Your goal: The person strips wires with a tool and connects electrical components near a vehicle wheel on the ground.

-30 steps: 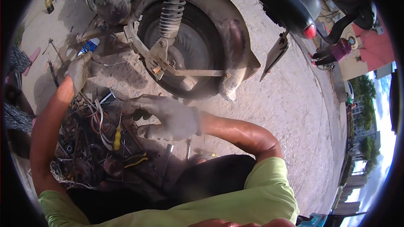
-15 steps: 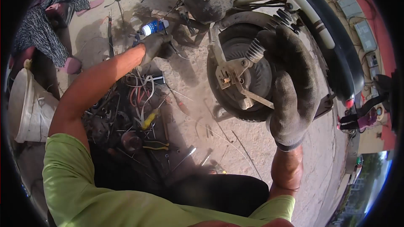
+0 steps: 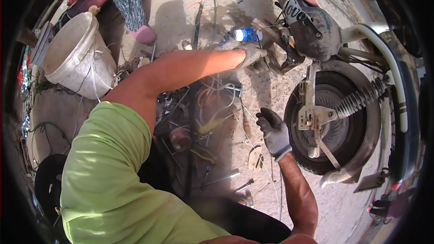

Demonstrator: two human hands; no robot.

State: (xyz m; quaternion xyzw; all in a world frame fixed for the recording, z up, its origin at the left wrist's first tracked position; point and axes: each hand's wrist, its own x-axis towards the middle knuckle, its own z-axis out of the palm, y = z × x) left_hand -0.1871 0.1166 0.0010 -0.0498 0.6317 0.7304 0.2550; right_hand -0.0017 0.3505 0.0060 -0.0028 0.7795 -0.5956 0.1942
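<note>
The dusty scooter (image 3: 320,40) stands to the right, its rear wheel (image 3: 344,131) just beside the gloved right hand (image 3: 276,136), whose grip is half spread with nothing visible inside; the left hand (image 3: 251,57) is near a blue-and-white bottle (image 3: 246,35), but I cannot tell whether its grip pinches something. A slow reach seems best, so that both hands avoid the thin wire (image 3: 272,180). The rough, sunlit ground (image 3: 337,203) carries a white bucket (image 3: 97,70) and scattered small tools (image 3: 224,177).

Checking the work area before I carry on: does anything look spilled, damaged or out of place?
The blue-and-white bottle appears to lie on its side beyond the left hand, odd because a bottle normally stands upright; no spill is discernible. Tools also lie scattered.
</note>
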